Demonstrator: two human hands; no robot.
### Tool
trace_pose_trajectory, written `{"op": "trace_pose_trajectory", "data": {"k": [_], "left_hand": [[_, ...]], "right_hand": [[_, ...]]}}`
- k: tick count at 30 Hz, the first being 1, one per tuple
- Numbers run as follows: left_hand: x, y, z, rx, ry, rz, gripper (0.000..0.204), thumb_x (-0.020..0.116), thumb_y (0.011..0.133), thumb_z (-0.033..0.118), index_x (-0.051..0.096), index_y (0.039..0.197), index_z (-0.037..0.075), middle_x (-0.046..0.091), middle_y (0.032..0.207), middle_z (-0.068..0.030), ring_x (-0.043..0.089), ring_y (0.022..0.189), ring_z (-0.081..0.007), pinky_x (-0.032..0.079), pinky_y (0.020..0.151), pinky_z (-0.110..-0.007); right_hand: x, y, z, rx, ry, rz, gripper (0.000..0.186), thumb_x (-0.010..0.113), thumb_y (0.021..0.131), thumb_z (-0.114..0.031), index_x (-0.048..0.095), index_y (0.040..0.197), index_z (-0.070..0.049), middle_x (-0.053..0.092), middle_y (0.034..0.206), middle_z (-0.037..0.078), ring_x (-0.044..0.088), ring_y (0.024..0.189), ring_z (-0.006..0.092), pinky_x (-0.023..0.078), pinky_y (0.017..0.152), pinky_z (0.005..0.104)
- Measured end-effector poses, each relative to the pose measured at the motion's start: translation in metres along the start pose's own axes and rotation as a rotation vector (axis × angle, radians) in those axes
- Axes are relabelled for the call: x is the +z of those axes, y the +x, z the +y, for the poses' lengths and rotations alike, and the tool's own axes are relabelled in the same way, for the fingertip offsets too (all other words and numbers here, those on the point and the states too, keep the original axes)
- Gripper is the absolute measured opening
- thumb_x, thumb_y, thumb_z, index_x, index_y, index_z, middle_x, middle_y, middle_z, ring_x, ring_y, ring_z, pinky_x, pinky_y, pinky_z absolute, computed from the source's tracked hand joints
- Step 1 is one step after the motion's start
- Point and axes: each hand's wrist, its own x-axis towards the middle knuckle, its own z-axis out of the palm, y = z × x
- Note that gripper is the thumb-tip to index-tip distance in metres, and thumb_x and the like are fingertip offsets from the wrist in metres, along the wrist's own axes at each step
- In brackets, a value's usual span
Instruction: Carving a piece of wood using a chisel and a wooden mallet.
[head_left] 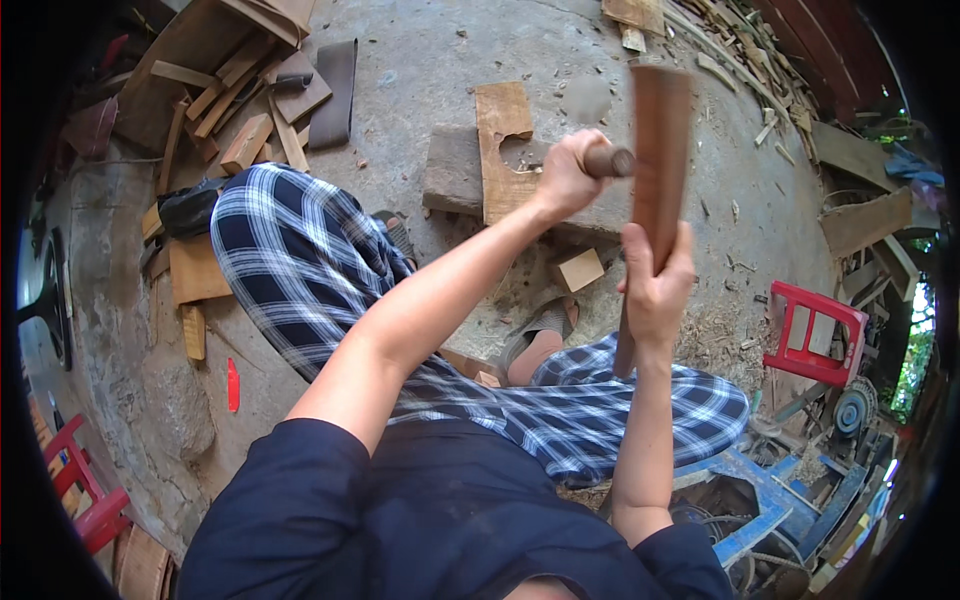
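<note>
My left hand (572, 178) grips a short, round, dark wooden piece (610, 162), perhaps a handle, with its end pointing right toward a long reddish-brown board (660, 130). That board stands out upward in my right hand (655, 285), whose fingers and thumb wrap round its lower part; its upper part is slightly blurred. Whether the round piece touches the board is unclear. Behind both hands, a notched plank (495, 110) lies on a greyish wooden block (452, 170). A small pale wooden block (577, 270) lies below them on the floor.
Wood offcuts (247, 140) are piled at the upper left, with more scraps (860, 225) along the right. A red plastic stool (812, 370) stands at right near blue metal machinery (760, 515); another red stool (85, 480) is at lower left. A small red object (233, 385) lies on the floor.
</note>
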Motion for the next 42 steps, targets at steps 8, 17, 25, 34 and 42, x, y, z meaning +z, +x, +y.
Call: {"op": "trace_pose_trajectory", "data": {"k": [8, 17, 25, 34, 42], "left_hand": [[-0.048, 0.056, 0.027, -0.277, -0.239, -0.036, 0.023, 0.085, 0.079, 0.008, 0.064, 0.087, 0.003, 0.065, 0.081, 0.0016, 0.058, 0.075, -0.009, 0.05, 0.069, -0.031], [-0.031, 0.046, 0.015, -0.236, -0.258, -0.017, 0.022, 0.086, 0.083, 0.016, 0.065, 0.081, 0.008, 0.062, 0.078, 0.004, 0.056, 0.074, -0.007, 0.047, 0.067, -0.029], [-0.011, 0.023, 0.023, -0.097, -0.025, -0.12, 0.022, 0.082, 0.086, 0.016, 0.066, 0.098, 0.006, 0.066, 0.087, -0.0005, 0.06, 0.076, -0.0099, 0.052, 0.07, -0.029], [0.002, 0.006, 0.001, -0.008, 0.026, -0.088, 0.024, 0.077, 0.071, 0.008, 0.065, 0.093, 0.007, 0.068, 0.094, -0.0152, 0.064, 0.094, -0.0389, 0.052, 0.081, -0.041], [-0.008, 0.019, -0.016, 0.023, -0.093, -0.062, 0.025, 0.082, 0.076, 0.009, 0.07, 0.098, 0.007, 0.071, 0.086, -0.0078, 0.066, 0.078, -0.0224, 0.053, 0.073, -0.036]], "right_hand": [[0.006, -0.019, 0.006, 0.156, 0.175, -0.042, 0.039, 0.066, 0.1, -0.039, 0.055, 0.106, -0.002, 0.054, 0.071, 0.001, 0.054, 0.052, 0.0075, 0.046, 0.046, 0.0236], [-0.001, -0.01, 0.009, 0.164, 0.251, -0.027, 0.042, 0.072, 0.096, -0.04, 0.057, 0.104, -0.002, 0.06, 0.077, 0.003, 0.056, 0.052, 0.0082, 0.047, 0.046, 0.0236], [-0.022, 0.027, -0.034, -0.197, 0.371, 0.13, 0.04, 0.07, 0.098, -0.037, 0.051, 0.107, -0.004, 0.058, 0.074, 0.002, 0.056, 0.054, 0.0082, 0.046, 0.048, 0.0228], [-0.016, 0.018, -0.023, 0.027, 0.177, 0.033, 0.036, 0.07, 0.098, -0.037, 0.056, 0.099, -0.004, 0.06, 0.071, 0.002, 0.056, 0.056, 0.0075, 0.041, 0.047, 0.0254], [0.0, 0.019, -0.002, 0.019, -0.022, -0.109, 0.044, 0.074, 0.094, -0.039, 0.059, 0.11, -0.001, 0.068, 0.08, 0.011, 0.066, 0.065, 0.0202, 0.053, 0.061, 0.0369]]}}
